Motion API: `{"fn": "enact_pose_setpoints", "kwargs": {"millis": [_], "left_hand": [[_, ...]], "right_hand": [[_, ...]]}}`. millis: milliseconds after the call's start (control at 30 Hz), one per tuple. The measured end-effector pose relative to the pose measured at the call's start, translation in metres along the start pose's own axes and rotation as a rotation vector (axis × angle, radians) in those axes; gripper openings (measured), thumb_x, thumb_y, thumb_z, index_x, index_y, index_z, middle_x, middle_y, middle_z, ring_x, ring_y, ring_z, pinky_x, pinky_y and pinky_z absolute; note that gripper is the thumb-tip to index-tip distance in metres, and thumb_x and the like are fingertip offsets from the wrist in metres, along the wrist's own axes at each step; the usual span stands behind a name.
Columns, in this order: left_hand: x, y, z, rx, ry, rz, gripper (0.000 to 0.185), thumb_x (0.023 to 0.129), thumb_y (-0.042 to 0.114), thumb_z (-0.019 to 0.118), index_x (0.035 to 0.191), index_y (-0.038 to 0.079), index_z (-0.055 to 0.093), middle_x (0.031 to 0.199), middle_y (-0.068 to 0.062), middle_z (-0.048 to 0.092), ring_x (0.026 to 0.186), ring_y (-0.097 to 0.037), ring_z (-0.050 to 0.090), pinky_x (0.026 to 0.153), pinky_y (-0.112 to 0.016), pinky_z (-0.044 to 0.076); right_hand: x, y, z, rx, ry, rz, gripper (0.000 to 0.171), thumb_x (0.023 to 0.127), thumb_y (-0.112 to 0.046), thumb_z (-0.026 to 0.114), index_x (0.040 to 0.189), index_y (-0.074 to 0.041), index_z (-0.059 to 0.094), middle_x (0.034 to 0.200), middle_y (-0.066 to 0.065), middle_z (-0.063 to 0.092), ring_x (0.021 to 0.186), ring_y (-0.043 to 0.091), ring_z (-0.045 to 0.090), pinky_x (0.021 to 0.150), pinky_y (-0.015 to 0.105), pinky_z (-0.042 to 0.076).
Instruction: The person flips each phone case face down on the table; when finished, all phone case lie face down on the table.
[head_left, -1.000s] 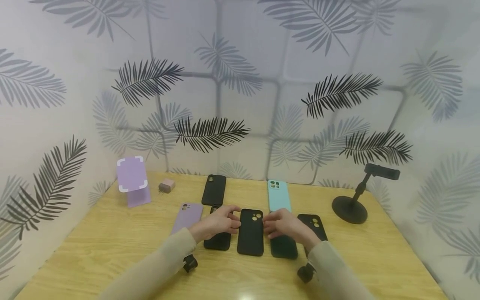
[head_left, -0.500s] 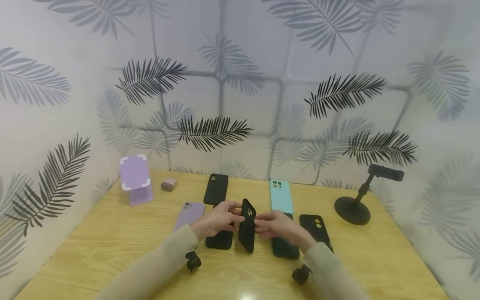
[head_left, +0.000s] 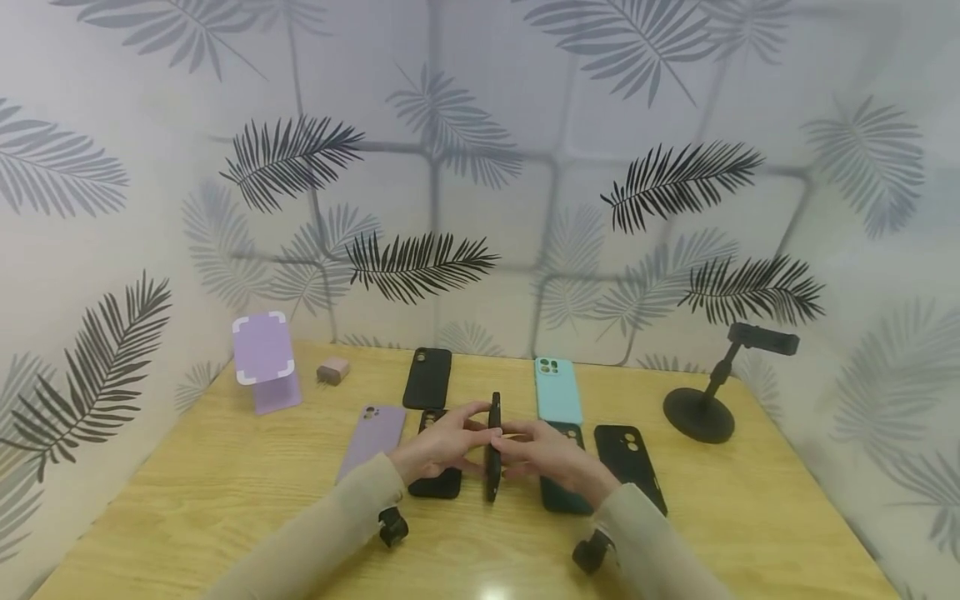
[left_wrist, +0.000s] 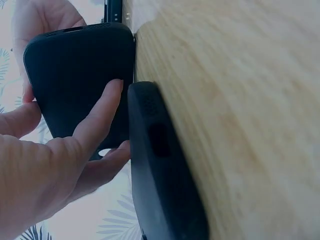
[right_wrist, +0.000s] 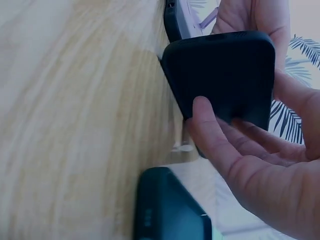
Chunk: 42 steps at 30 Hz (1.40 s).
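A black phone case [head_left: 493, 487] stands on its long edge between my hands at the middle of the table. My left hand [head_left: 442, 442] holds it from the left, its fingers spread over one broad face [left_wrist: 80, 65]. From the other side my right hand [head_left: 553, 457] grips it, fingers on the opposite face [right_wrist: 220, 70] and thumb at the upper edge. Under the left hand lies another black case [head_left: 438, 486], with a lilac case [head_left: 371, 437] to its left. A dark green case [head_left: 564, 498] lies partly beneath the right hand, and a black case [head_left: 632, 462] is right of it.
Farther back lie a black case [head_left: 427, 379] and a turquoise case [head_left: 558, 392]. At the back left are a lilac stand [head_left: 265, 354] and a small pink cube [head_left: 334, 370]. A black stand [head_left: 699, 415] with a round base is at the right. A patterned wall rises behind.
The middle black case lay flat between my hands, then was tilted up, and now stands on its long edge. Both hands have closed in and taken hold of it.
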<state>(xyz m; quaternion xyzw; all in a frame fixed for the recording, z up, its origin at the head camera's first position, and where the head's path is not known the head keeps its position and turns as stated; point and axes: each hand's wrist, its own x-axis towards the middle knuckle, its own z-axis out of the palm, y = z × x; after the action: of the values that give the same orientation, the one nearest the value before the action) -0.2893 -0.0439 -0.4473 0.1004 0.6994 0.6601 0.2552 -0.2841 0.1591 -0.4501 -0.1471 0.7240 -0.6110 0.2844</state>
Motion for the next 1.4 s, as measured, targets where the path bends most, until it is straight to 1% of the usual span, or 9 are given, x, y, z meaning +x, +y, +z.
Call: {"fn": "enact_pose_setpoints", "kwargs": {"millis": [67,200,333,433,533,600,767,1133,1400], "left_hand": [[0.000,-0.001,0.000,0.005,-0.011,-0.010,0.065,0.099,0.022,0.060,0.155,0.015,0.028,0.148,-0.027,0.037,0.130,-0.046,0.047,0.083,-0.054,0.058],[0.001,-0.003,0.000,0.017,-0.046,-0.018,0.062,0.101,0.019,0.057,0.155,0.015,0.028,0.149,-0.026,0.037,0.126,-0.043,0.052,0.083,-0.055,0.058],[0.001,-0.003,-0.001,0.033,-0.065,-0.023,0.061,0.100,0.013,0.057,0.155,0.011,0.029,0.150,-0.026,0.037,0.125,-0.042,0.053,0.082,-0.054,0.059],[0.000,-0.003,0.000,0.043,-0.075,-0.033,0.063,0.099,0.011,0.058,0.154,0.008,0.027,0.150,-0.027,0.037,0.126,-0.042,0.053,0.083,-0.054,0.058],[-0.001,-0.003,0.001,0.047,-0.074,-0.037,0.063,0.099,0.009,0.057,0.154,0.005,0.026,0.149,-0.027,0.038,0.127,-0.042,0.052,0.083,-0.054,0.058],[-0.001,-0.003,0.001,0.049,-0.067,-0.035,0.062,0.099,0.008,0.057,0.154,0.004,0.027,0.149,-0.028,0.037,0.128,-0.043,0.051,0.083,-0.054,0.058],[-0.003,-0.002,0.001,0.056,-0.046,-0.042,0.059,0.098,0.006,0.057,0.151,0.005,0.033,0.152,-0.032,0.029,0.135,-0.047,0.041,0.083,-0.053,0.058],[-0.007,0.001,-0.002,0.086,-0.054,-0.055,0.059,0.098,0.001,0.055,0.152,0.003,0.032,0.154,-0.034,0.024,0.137,-0.048,0.037,0.083,-0.050,0.059],[-0.006,0.001,-0.004,0.083,-0.048,-0.060,0.059,0.098,0.000,0.054,0.152,0.003,0.031,0.155,-0.031,0.022,0.138,-0.048,0.035,0.084,-0.050,0.059]], "right_hand": [[0.000,0.002,-0.001,0.013,-0.003,-0.003,0.067,0.098,-0.032,0.060,0.149,0.004,0.034,0.145,0.026,0.046,0.129,0.037,0.053,0.100,0.048,0.052],[-0.001,0.005,-0.006,0.054,0.008,-0.010,0.064,0.098,-0.024,0.062,0.150,0.002,0.034,0.143,0.025,0.050,0.123,0.033,0.059,0.099,0.045,0.053],[-0.003,0.004,-0.010,0.055,0.111,-0.037,0.070,0.093,-0.014,0.068,0.153,-0.005,0.031,0.141,0.030,0.050,0.112,0.033,0.065,0.092,0.046,0.057],[-0.005,0.003,-0.011,-0.006,0.200,-0.054,0.074,0.089,-0.011,0.073,0.152,-0.008,0.033,0.136,0.030,0.054,0.103,0.031,0.069,0.085,0.044,0.060],[-0.009,0.001,-0.012,-0.084,0.241,-0.056,0.070,0.087,-0.013,0.075,0.148,-0.004,0.040,0.130,0.028,0.059,0.094,0.027,0.071,0.079,0.042,0.061],[-0.011,0.001,-0.013,-0.123,0.253,-0.051,0.065,0.087,-0.013,0.075,0.144,-0.001,0.045,0.125,0.026,0.061,0.089,0.024,0.071,0.077,0.041,0.062],[-0.018,0.004,-0.019,-0.163,0.261,-0.032,0.062,0.087,-0.008,0.074,0.141,0.005,0.046,0.110,0.022,0.063,0.078,0.020,0.070,0.075,0.042,0.062],[-0.019,0.011,-0.018,-0.240,0.310,0.032,0.058,0.085,-0.002,0.075,0.136,0.007,0.050,0.101,0.017,0.071,0.078,0.022,0.071,0.066,0.038,0.062],[-0.018,0.008,-0.018,-0.227,0.320,0.046,0.055,0.085,-0.002,0.074,0.135,0.006,0.052,0.100,0.016,0.071,0.080,0.023,0.071,0.067,0.039,0.062]]}}
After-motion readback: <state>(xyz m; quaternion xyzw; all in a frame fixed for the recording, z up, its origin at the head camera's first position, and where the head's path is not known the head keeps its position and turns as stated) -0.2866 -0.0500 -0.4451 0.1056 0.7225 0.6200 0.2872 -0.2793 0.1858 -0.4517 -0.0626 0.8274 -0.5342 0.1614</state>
